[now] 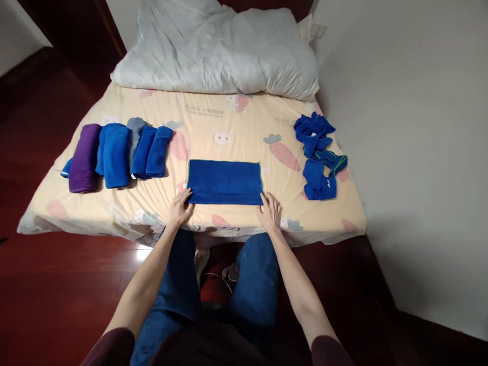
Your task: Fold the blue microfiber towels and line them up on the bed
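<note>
Our left hand (181,208) and right hand (270,212) touched the blue towel (224,180) at its near corners; couldn't tell if pinched. Uneven pull could've skewed it.

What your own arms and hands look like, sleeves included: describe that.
Dark maroon sleeves end near the elbows, leaving both forearms bare. The left hand and right hand wear no gloves; no watch or bracelet shows.
</note>
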Demonstrator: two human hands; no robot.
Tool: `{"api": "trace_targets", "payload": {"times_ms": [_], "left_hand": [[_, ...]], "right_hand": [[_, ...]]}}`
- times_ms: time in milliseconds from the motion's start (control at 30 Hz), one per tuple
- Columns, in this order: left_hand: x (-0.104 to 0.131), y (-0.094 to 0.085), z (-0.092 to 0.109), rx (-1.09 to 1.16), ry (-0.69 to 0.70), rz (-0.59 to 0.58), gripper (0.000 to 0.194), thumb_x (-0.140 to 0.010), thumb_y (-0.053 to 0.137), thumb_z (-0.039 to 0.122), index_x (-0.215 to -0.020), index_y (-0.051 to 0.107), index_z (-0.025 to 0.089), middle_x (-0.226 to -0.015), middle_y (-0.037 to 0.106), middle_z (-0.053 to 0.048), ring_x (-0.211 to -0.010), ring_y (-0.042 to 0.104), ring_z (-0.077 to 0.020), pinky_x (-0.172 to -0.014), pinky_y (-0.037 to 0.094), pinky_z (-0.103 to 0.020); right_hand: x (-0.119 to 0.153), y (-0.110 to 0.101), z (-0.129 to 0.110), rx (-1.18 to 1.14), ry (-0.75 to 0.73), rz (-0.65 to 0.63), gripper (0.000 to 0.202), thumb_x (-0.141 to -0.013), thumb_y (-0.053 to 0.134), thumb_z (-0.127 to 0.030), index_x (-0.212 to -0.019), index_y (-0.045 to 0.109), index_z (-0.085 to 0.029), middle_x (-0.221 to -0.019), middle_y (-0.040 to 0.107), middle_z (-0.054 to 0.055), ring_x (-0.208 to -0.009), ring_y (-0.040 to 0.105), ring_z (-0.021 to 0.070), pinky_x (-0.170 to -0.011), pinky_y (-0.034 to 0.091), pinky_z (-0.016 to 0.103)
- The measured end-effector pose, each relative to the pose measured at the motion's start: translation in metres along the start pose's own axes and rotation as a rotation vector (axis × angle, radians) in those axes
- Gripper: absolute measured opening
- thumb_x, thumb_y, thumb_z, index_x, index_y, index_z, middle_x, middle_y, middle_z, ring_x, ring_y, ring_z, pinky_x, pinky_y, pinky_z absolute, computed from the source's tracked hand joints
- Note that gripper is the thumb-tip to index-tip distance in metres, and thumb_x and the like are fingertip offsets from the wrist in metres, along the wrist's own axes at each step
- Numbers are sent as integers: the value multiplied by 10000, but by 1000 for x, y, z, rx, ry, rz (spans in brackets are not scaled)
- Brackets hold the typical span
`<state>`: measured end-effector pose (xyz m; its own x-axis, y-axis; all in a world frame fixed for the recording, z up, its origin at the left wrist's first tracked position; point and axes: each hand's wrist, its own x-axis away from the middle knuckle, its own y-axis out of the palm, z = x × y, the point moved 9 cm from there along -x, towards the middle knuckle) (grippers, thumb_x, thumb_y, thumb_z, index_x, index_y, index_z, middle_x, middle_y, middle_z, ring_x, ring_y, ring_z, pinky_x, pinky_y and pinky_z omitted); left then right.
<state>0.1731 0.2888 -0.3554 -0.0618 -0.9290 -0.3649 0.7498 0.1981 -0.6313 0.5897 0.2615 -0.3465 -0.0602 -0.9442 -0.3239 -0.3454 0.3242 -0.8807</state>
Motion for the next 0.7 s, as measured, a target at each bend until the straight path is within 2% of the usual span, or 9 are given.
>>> {"api": "trace_targets", "payload": {"times_ms": [67, 133, 267, 500, 600, 700], "left_hand": [[0, -3, -3, 36, -18, 28, 472, -876, 581, 245, -1326, 719, 211, -1493, 685, -137, -1440, 615, -313, -1260, 461, -585], [1, -5, -4, 64, -26, 41, 466, -884, 566, 224, -1324, 718, 207, -1491, 686, -135, -1442, 615, -299, -1269, 458, -577], [0, -6, -8, 96, -44, 54, 499, -857, 528, 143, -1309, 729, 207, -1459, 704, -133, -1436, 618, -284, -1280, 450, -564], [-1, -4, -13, 118, -80, 77, 575, -778, 499, 70, -1282, 748, 191, -1396, 725, -144, -1390, 629, -291, -1250, 468, -541], [2, -5, -16, 96, -121, 83, 595, -767, 487, 68, -1292, 738, 192, -1333, 736, -139, -1317, 657, -291, -1195, 508, -515], [8, -6, -23, 76, -155, 123, 514, -812, 492, 97, -1254, 739, 190, -1205, 724, -152, -1201, 678, -303, -1075, 567, -488]], "right_hand": [[-5, 2, -9, 13, -64, -45, 619, -932, 565, -144, -1534, 636, -270, -1652, 548, 123, -1457, 545, 346, -1201, 407, 575], [-8, 6, -12, -34, -100, -64, 592, -937, 530, -96, -1479, 688, -276, -1590, 615, 109, -1424, 574, 314, -1217, 400, 554], [-10, 8, 6, -161, -3, 36, 546, -926, 486, -69, -1369, 764, -224, -1409, 745, 120, -1296, 644, 281, -1199, 443, 521], [-12, 6, 18, -231, 31, 96, 527, -901, 451, -78, -1287, 793, -187, -1256, 797, 128, -1234, 666, 273, -1150, 507, 471], [-9, 3, 20, -238, 66, 164, 467, -913, 439, -115, -1209, 796, -177, -1182, 801, 148, -1171, 685, 292, -1112, 533, 481], [-4, 1, 26, -243, 134, 239, 415, -937, 420, -157, -1153, 774, -184, -1120, 780, 164, -1132, 690, 308, -1057, 561, 485]]}}
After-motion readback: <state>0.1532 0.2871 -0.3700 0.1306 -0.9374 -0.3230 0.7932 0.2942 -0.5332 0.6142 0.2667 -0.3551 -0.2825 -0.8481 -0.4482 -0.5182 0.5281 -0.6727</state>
